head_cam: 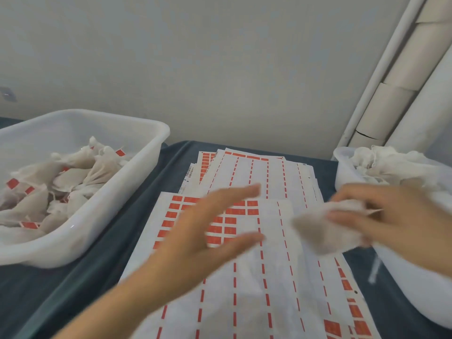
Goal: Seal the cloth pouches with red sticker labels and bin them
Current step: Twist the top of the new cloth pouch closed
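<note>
My right hand (391, 216) grips a white cloth pouch (325, 231) above the right side of the sticker sheets, just left of the right bin. My left hand (203, 231) hovers open, fingers spread, over the top sticker sheet (244, 277), which carries red sticker labels (176, 211) at its upper left. It holds nothing. Both hands are motion-blurred. A white plastic bin (137, 182) on the left holds several pouches with red labels on them. Another white bin (411, 289) on the right holds a heap of unlabelled white pouches (381, 162).
More sticker sheets (256, 172), mostly stripped of labels, are stacked behind the top one on the dark blue table cover (97, 277). A pale wall rises behind the table. Cardboard tubes and white pipes (396, 94) lean in the far right corner.
</note>
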### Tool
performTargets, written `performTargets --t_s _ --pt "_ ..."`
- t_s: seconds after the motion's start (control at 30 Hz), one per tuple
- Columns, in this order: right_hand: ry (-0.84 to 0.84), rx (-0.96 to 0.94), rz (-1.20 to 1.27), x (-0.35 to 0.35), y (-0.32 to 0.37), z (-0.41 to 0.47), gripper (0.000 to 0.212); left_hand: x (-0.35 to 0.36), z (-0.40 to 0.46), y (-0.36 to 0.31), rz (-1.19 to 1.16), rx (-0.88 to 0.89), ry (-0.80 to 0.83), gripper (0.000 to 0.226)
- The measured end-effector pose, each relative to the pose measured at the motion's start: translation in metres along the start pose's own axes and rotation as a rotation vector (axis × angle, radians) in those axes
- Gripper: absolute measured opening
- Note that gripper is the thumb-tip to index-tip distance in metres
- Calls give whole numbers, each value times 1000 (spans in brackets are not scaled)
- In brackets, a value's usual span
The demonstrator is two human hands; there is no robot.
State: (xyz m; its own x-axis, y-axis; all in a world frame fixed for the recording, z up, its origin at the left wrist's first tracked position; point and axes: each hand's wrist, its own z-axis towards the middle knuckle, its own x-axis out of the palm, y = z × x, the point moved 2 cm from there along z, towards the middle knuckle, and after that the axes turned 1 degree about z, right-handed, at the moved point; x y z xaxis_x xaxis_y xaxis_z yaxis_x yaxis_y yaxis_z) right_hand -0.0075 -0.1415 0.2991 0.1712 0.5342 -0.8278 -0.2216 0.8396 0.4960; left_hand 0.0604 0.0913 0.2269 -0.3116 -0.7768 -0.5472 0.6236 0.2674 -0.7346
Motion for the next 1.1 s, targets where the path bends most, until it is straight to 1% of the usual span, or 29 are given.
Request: performTargets --t_s 0.07,0.1,0.13,0.17,0.23,0.27,0.33,0.4,0.47,0.5,0.6,0.63,0.7,0.77,0.9,0.97,1.03,1.1 --pt "145 50 -14 38 14 11 3 24 9 -7 -141 -113 163 60" --pt "201 42 12 61 20 15 3 37 13 -5 -166 -183 250 53" --pt "198 49 58 79 18 19 4 48 15 0 -189 -236 298 43" --pt "150 69 74 93 13 24 6 54 17 9 -246 -299 276 31" --pt "12 161 246 107 -3 31 14 56 16 33 -320 -477 128 15" --pt "-53 193 366 112 -8 33 18 56 14 43 -335 -561 50 16" --pt "-113 263 562 125 -22 34 26 57 9 54 -408 -633 -31 35" --pt "-133 282 663 134 -27 32 23 58 7 59 -463 -630 -65 40" --pt "-165 251 689 140 -33 29 13 57 7 60 -473 -633 -67 39" --pt "-178 234 696 141 -33 28 12 57 7 60 -463 -644 -71 42" --pt "-206 241 715 138 -36 26 17 63 8 64 -417 -652 -66 57" --pt "-201 250 730 138 -36 26 18 63 9 63 -413 -647 -75 57" --pt "-183 253 686 141 -34 25 20 62 9 61 -415 -623 -107 46" --pt "-179 229 620 142 -32 24 17 61 10 58 -460 -582 -101 37" --pt "-215 200 595 140 -29 23 14 59 12 51 -496 -476 -65 39" --pt "-204 192 587 139 -29 22 15 56 13 51 -501 -454 -101 32" --pt "-150 190 652 139 -26 21 16 55 12 50 -495 -445 -121 14" --pt "-86 201 796 141 -23 20 16 54 11 49 -484 -433 -138 6"
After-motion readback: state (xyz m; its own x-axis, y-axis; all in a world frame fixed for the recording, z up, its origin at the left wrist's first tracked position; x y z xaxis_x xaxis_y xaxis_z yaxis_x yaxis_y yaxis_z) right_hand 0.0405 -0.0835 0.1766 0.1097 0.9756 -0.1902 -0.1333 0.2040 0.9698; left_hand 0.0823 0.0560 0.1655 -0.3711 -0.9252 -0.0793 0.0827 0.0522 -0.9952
